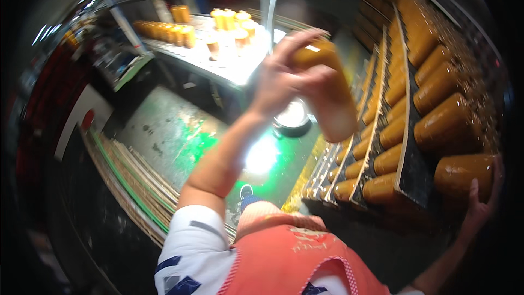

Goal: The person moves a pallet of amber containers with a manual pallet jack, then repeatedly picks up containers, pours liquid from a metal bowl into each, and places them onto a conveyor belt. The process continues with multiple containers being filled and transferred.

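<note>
The held cylinder (332,98) is blurred and partly hidden by the left hand (289,79); the apron (278,259) is cut off by the lower edge.

Looks like workshop/factory prod. area: rows of matching amber cylinders (443,123) on shelf boards (414,192) at R, more on brightly lit workbench (218,70) far L, stained floor (144,128), long strips (131,177) stacked near L.

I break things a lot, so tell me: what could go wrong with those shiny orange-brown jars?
The tilted jar in the left hand is up in the air and looks glossy, so it might slip and fall. The right hand is on another jar close to the racked jars, so it might bump them.
</note>
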Demonstrator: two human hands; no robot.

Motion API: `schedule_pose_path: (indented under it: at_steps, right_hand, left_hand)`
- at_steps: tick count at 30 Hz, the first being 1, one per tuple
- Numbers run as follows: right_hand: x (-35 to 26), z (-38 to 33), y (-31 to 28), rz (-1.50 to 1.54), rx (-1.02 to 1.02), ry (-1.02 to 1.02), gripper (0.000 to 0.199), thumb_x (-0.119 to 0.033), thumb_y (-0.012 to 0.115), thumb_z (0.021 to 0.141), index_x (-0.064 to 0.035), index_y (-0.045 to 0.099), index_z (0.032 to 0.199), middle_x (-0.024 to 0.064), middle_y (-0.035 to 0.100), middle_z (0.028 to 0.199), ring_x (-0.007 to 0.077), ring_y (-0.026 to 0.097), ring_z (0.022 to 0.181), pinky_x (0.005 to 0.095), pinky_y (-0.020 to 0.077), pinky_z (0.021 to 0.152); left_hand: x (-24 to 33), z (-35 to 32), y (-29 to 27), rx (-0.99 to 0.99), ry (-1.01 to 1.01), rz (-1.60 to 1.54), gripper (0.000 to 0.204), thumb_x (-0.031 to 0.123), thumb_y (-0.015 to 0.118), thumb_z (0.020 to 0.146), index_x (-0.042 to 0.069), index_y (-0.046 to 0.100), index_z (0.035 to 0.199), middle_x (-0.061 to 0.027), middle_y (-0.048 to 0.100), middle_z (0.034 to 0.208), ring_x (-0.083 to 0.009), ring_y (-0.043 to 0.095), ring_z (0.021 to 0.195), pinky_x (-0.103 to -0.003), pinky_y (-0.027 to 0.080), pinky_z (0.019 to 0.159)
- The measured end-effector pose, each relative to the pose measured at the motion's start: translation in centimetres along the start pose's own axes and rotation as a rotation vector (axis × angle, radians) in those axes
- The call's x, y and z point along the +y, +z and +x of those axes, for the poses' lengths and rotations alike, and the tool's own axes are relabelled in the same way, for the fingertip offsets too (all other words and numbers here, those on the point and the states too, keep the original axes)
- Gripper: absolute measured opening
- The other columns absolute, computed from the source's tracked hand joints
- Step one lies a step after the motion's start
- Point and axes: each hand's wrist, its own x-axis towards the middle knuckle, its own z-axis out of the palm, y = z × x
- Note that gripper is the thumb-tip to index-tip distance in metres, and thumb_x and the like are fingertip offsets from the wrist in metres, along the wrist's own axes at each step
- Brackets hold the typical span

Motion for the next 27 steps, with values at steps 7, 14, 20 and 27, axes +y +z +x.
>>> schedule_pose_path:
  at_steps: [7, 14, 20, 27]
  right_hand:
    - [-11.2, 0.8, 1.3, 0.607, 0.428, 0.59, 0.065, -0.034, 0.057, 0.091, -0.0035, 0.044, 0.147, 0.0198, 0.047, 0.147, 0.0328, 0.049, 0.132, 0.0448, 0.0458, 0.107]
    - [-27.9, 10.9, 19.6, 1.202, 0.318, 0.759, 0.063, -0.034, 0.062, 0.084, -0.0144, 0.054, 0.144, 0.01, 0.052, 0.146, 0.0254, 0.051, 0.132, 0.0446, 0.0421, 0.113]
    - [-29.6, 13.6, 39.3, 1.861, 0.161, 1.341, 0.061, -0.042, 0.066, 0.089, -0.0208, 0.05, 0.144, 0.0057, 0.056, 0.134, 0.0266, 0.054, 0.123, 0.0486, 0.0409, 0.108]
    - [-30.6, 12.1, 62.7, 1.961, -0.264, 0.723, 0.045, -0.045, 0.044, 0.097, -0.0148, 0.056, 0.128, 0.0073, 0.059, 0.13, 0.0254, 0.053, 0.124, 0.0498, 0.0414, 0.106]
  left_hand:
    - [-12.1, 6.5, -17.4, 0.181, -0.335, -0.454, 0.047, 0.015, 0.07, 0.091, 0.005, 0.055, 0.134, -0.0073, 0.064, 0.121, -0.0174, 0.061, 0.111, -0.034, 0.052, 0.097]
    - [-23.9, 10.7, -24.2, 0.177, -0.667, -0.783, 0.039, 0.035, 0.064, 0.098, 0.006, 0.059, 0.123, -0.0088, 0.067, 0.115, -0.021, 0.064, 0.104, -0.039, 0.057, 0.087]
    - [-34.7, 16.6, -23.9, 0.249, -0.788, -1.07, 0.036, 0.034, 0.047, 0.104, 0.01, 0.059, 0.127, -0.0141, 0.066, 0.12, -0.0323, 0.061, 0.116, -0.057, 0.05, 0.099]
    - [-38.7, 22.3, -20.7, -0.181, -0.623, -0.147, 0.05, 0.041, 0.044, 0.103, 0.011, 0.043, 0.142, -0.0195, 0.044, 0.147, -0.0395, 0.044, 0.135, -0.067, 0.042, 0.105]
